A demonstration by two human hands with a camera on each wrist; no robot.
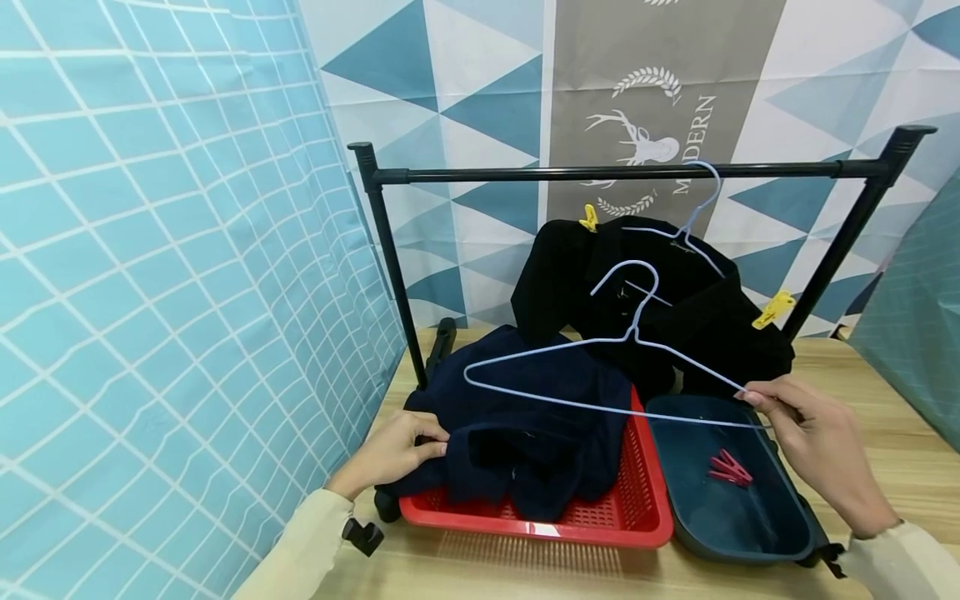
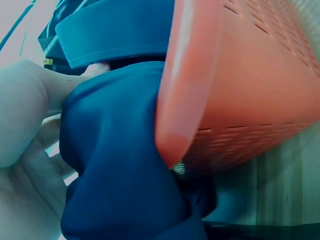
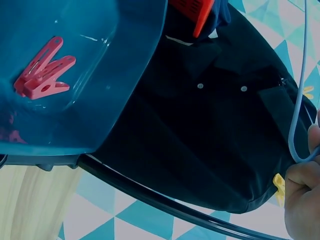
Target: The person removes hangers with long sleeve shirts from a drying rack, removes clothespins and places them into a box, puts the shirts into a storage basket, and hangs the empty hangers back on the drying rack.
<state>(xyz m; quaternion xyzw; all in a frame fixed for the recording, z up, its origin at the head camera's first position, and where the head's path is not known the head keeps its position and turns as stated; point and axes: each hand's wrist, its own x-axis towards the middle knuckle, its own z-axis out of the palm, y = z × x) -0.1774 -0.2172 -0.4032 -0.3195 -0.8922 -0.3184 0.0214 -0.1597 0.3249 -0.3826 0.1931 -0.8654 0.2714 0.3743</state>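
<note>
Right hand: our right hand pinches one lower corner of a pale lilac-blue, thin triangular hanger, thumb and fingers closed on it.
Left hand: our left hand grips the left edge of a dark navy cloth garment, thumb on top in the head view.
Hanger: held over the garment, hook upward and free of the rail; its far corner reaches out above the navy cloth. Whether the two touch, we cannot tell.
Navy garment: bunched in a red perforated plastic basket, a dark opening toward us, cloth spilling over the rim on our left.
Step in hand: we judge this as bringing hanger to garment, with no part of the hanger inside yet.
Next move: likely calls for us to hold the opening wide and feed the far corner in; loose folds could snag it.
Basin: a dark teal rounded plastic basin beside the basket, pink plastic clips lying in it.
Rail: a black horizontal tube rail behind, bearing a black cloth garment on a similar hanger, a yellow plastic clip at each shoulder.
</note>
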